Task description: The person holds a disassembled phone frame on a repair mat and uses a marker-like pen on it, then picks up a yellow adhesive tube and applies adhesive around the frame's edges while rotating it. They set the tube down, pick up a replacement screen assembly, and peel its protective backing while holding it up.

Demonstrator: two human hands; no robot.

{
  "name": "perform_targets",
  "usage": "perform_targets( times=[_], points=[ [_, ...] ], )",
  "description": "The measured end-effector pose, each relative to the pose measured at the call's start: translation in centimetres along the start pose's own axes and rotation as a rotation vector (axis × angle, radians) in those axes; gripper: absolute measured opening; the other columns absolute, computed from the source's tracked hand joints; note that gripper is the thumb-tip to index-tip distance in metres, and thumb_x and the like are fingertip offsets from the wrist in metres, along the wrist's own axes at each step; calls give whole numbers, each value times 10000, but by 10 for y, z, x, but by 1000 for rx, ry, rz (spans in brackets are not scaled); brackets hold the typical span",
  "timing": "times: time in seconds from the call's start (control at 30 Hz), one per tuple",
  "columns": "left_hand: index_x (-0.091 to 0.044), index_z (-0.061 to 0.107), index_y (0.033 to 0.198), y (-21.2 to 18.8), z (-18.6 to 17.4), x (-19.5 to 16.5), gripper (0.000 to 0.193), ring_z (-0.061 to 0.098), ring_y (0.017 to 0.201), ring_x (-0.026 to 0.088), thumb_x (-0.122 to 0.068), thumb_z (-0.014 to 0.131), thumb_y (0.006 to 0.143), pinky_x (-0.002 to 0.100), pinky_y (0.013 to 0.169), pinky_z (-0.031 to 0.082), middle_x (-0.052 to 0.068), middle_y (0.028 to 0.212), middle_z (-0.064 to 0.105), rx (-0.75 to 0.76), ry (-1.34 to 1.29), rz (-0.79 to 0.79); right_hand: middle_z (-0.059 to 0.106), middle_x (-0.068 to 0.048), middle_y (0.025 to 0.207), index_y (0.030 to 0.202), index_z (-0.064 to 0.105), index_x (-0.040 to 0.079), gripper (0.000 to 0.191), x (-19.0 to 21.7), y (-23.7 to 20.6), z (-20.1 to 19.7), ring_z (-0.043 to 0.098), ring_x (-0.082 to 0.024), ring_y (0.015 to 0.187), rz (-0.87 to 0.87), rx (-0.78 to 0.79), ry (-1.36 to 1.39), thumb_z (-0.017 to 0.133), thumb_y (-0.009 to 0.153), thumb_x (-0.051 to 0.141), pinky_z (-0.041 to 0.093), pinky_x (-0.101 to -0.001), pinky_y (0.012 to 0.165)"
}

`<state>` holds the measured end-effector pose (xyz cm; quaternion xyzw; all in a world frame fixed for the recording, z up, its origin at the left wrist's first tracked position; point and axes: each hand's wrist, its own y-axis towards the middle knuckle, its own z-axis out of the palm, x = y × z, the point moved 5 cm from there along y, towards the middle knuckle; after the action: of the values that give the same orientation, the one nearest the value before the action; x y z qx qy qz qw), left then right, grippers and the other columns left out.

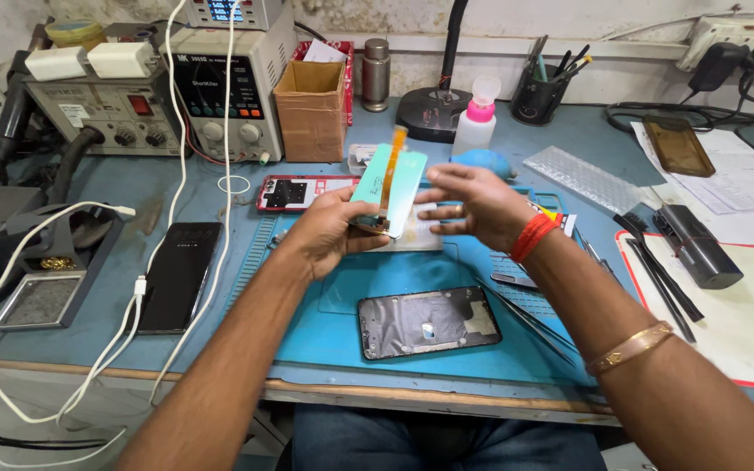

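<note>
Two hands [333,231] [473,205]; one black phone [176,275]; one cardboard box [311,109]; one spray bottle [475,118].

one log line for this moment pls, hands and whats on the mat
left hand: holds mint-green phone panel upright | right hand: fingers at panel edge | mat: open phone frame flat, tweezers beside

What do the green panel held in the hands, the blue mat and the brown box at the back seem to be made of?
Green panel: probably glossy plastic or glass, since it shines, with an orange flexible strip on top. Blue mat: likely matte rubber or silicone, with moulded ridges. Brown box: plain cardboard, dull with open flaps. The left hand grips the panel; the right hand touches it.
</note>
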<state>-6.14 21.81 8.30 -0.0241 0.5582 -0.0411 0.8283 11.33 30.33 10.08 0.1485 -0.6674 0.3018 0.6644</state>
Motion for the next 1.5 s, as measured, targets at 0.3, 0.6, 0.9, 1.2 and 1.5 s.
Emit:
perform_targets(
  times=[0.3, 0.6, 0.9, 1.2, 1.5],
  points=[
    [8, 602, 1273, -9, -1, 15, 395, 748, 878, 217, -38, 647, 884, 338, 793, 670, 144, 1052, 720, 34, 4, -47, 704, -117, 1011, 1422, 403, 118, 682, -15, -2, 23, 727, -194, 784, 26, -123, 61, 742, 838, 26, 607, -321, 633],
    [36, 324, 1473, -21, -29, 9, 765, 774, 890, 314, 137, 666, 796, 322, 718, 663, 279, 1082, 706, -149, 81, -4, 702, -179, 995, 1332, 344, 83, 607, -8, -1, 46, 760, -243, 790, -23, -173, 147, 707, 856, -22, 681, -363, 682],
    [5, 387, 1424, -37, -52, 11, 690, 770, 856, 286, 118, 679, 809, 316, 705, 659, 244, 963, 732, -222, 231, 38, 747, -192, 798, 1094, 621, -10, 273, 6, -8, 57, 726, -248, 653, -142, -216, -600, 764, 889, 98, 584, -362, 535],
    [-1, 502, 1325, -35, -49, 24, 546, 751, 822, 250, 90, 698, 824, 307, 672, 644, 190, 951, 736, -270, 185, 191, 789, -108, 855, 936, 822, 88, 139, 7, -11, 104, 758, -208, 721, -590, 12, -1018, 767, 825, 152, 592, -344, 690],
    [2, 510, 1306, -33, -43, 27, 530, 764, 717, 202, 85, 697, 817, 300, 612, 633, 170, 885, 774, -316, 334, 282, 781, -131, 820, 920, 822, 79, 167, 12, -10, 109, 765, -230, 718, -541, 93, -1073, 793, 795, 185, 592, -346, 693]
  ],
)
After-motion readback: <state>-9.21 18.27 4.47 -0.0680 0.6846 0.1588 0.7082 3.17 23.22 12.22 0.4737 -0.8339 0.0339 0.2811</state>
